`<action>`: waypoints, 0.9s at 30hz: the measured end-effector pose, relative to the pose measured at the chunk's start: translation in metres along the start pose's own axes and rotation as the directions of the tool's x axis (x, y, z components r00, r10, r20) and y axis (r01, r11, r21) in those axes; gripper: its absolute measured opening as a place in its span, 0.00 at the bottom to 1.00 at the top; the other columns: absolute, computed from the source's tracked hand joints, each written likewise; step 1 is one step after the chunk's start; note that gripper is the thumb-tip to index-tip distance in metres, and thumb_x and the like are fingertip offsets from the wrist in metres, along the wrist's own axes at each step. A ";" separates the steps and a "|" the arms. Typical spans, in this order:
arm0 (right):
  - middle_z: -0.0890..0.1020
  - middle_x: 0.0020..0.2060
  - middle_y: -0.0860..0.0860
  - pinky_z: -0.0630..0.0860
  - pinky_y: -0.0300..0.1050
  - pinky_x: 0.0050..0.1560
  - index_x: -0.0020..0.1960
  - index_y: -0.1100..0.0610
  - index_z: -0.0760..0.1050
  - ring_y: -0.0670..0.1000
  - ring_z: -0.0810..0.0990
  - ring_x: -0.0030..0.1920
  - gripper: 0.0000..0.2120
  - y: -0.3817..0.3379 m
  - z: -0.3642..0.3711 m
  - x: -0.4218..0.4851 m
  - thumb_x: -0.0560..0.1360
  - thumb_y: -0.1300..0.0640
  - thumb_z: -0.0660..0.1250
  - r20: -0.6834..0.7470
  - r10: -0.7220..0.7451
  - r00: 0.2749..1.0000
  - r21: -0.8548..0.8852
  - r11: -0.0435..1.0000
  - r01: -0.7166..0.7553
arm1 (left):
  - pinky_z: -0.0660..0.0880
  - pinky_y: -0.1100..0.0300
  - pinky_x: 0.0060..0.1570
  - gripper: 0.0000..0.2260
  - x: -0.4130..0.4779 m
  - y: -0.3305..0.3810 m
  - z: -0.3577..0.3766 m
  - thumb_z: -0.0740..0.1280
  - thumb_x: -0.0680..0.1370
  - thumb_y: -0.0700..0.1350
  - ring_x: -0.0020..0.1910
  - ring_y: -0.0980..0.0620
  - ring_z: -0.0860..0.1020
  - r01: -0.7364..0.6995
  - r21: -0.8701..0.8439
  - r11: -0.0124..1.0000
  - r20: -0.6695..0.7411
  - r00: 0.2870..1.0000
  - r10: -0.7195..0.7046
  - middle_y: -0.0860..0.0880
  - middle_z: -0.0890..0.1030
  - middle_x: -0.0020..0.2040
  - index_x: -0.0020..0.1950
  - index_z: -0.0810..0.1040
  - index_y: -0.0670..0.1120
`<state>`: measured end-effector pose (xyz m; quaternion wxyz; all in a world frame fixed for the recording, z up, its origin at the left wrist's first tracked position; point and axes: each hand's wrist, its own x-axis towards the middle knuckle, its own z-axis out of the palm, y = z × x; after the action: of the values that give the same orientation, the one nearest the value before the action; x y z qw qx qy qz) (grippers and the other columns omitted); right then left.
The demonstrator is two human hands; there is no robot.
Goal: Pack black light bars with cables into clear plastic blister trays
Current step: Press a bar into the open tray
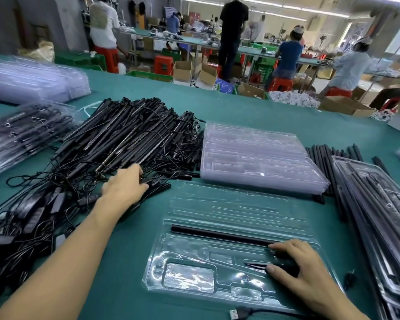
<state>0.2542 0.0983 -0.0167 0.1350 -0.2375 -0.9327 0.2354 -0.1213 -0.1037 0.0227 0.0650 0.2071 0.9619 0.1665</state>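
Note:
A clear blister tray (217, 204) lies on the green table in front of me. One black light bar (217, 234) rests in a long slot across its middle. My right hand (303, 271) lies on the tray's right part, fingers pressing the bar's right end and a dark piece below it. My left hand (125, 183) reaches into the big heap of black light bars with cables (125, 139) at the left, fingers closing around bar ends there. A USB plug (237, 313) lies at the tray's near edge.
A stack of empty clear trays (259, 155) stands behind the open tray. Filled trays (379, 204) and loose black bars (326, 162) lie at the right. More trays (21, 132) sit at far left. People work at benches beyond the table.

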 end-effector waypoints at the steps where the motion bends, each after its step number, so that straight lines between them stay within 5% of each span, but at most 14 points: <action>1: 0.77 0.47 0.36 0.74 0.51 0.55 0.54 0.39 0.76 0.42 0.75 0.53 0.16 0.000 0.000 0.000 0.68 0.37 0.71 -0.002 0.002 1.000 0.001 1.000 -0.002 | 0.73 0.51 0.50 0.13 0.001 -0.004 0.005 0.69 0.78 0.54 0.49 0.44 0.76 0.014 -0.010 1.000 0.037 0.999 -0.014 0.47 0.80 0.54 0.58 0.72 0.52; 5: 0.78 0.48 0.37 0.73 0.51 0.56 0.54 0.40 0.77 0.42 0.76 0.53 0.16 -0.001 -0.002 0.001 0.68 0.37 0.71 0.005 0.011 1.000 0.004 1.000 -0.011 | 0.69 0.52 0.42 0.12 -0.001 -0.013 0.014 0.62 0.80 0.59 0.39 0.45 0.72 -0.009 -0.016 1.000 -0.130 0.992 0.007 0.49 0.75 0.41 0.50 0.71 0.51; 9: 0.78 0.48 0.38 0.73 0.51 0.56 0.54 0.40 0.77 0.42 0.76 0.53 0.16 -0.004 -0.003 0.001 0.68 0.38 0.71 0.006 0.015 1.000 0.001 1.000 -0.015 | 0.68 0.50 0.38 0.12 -0.001 -0.012 0.009 0.60 0.81 0.57 0.39 0.45 0.72 -0.089 -0.065 0.994 -0.417 0.907 0.054 0.49 0.74 0.41 0.55 0.72 0.49; 13: 0.78 0.48 0.38 0.73 0.50 0.55 0.55 0.40 0.77 0.42 0.75 0.53 0.16 -0.006 -0.005 -0.001 0.68 0.39 0.70 0.022 0.027 0.999 -0.008 1.000 -0.027 | 0.71 0.45 0.52 0.11 0.008 -0.012 0.006 0.60 0.80 0.52 0.55 0.43 0.74 -0.023 -0.115 0.993 -0.275 0.961 -0.009 0.45 0.74 0.57 0.60 0.73 0.51; 17: 0.79 0.47 0.39 0.71 0.48 0.54 0.53 0.40 0.78 0.44 0.77 0.53 0.14 -0.008 -0.005 0.001 0.67 0.42 0.72 0.011 0.036 0.999 0.014 0.999 -0.036 | 0.67 0.47 0.53 0.15 0.020 -0.006 0.014 0.52 0.82 0.49 0.50 0.43 0.73 -0.031 -0.186 0.982 -0.316 0.948 -0.030 0.44 0.79 0.51 0.47 0.77 0.46; 21: 0.81 0.44 0.39 0.72 0.43 0.51 0.50 0.44 0.82 0.43 0.79 0.50 0.14 -0.007 -0.005 0.002 0.66 0.43 0.74 -0.016 0.038 0.999 -0.006 0.999 -0.038 | 0.64 0.45 0.64 0.10 0.046 -0.002 0.019 0.61 0.81 0.43 0.65 0.43 0.68 -0.005 -0.074 0.997 -0.351 0.936 -0.022 0.45 0.71 0.67 0.61 0.75 0.52; 25: 0.81 0.43 0.39 0.72 0.40 0.51 0.48 0.43 0.83 0.40 0.78 0.48 0.15 -0.005 -0.003 0.003 0.62 0.44 0.75 -0.044 0.036 0.998 -0.009 0.999 -0.036 | 0.49 0.40 0.74 0.25 0.078 -0.013 0.009 0.62 0.81 0.43 0.79 0.41 0.50 0.115 -0.029 0.993 -0.313 0.942 -0.119 0.41 0.51 0.80 0.77 0.59 0.54; 27: 0.81 0.43 0.38 0.72 0.40 0.51 0.48 0.41 0.82 0.40 0.78 0.48 0.15 -0.001 -0.002 0.005 0.61 0.43 0.75 -0.054 0.024 0.998 -0.008 1.000 -0.025 | 0.46 0.40 0.74 0.26 0.093 -0.022 0.005 0.59 0.83 0.48 0.79 0.40 0.49 0.229 -0.015 0.973 -0.237 0.945 -0.226 0.38 0.50 0.80 0.79 0.53 0.52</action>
<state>0.2504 0.1004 -0.0138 0.1562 -0.2558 -0.9268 0.2264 -0.2127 -0.0822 0.0055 -0.0331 0.0738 0.9812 0.1752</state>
